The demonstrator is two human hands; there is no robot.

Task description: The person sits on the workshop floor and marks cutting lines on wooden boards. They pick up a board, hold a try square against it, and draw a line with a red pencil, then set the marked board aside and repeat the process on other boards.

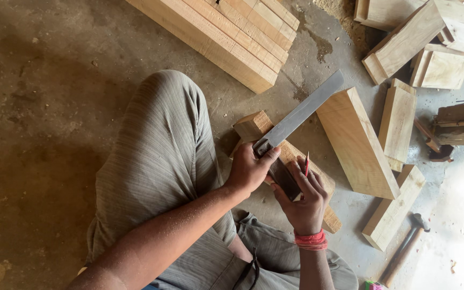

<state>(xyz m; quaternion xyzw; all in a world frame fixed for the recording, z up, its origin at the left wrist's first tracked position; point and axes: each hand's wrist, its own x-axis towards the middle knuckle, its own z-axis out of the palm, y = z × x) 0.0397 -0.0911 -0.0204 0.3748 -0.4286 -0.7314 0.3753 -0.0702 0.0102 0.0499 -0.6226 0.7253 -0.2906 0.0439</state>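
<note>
Left hand [249,171] grip clamped on the square [291,126], its blade lying across the wood block [288,161]; right hand [303,200] grip closed on a red pencil [307,163], tip at the block beside the blade. The block rests on the floor [44,107] against the knee. No pencil line visible yet; marking looks not yet done. Stack of boards [232,32], loose blocks, then 1 hammer [404,249] lie around.

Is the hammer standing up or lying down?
Lying down. The hammer rests flat on the floor, its handle stretched along the ground beside a wood block.
</note>
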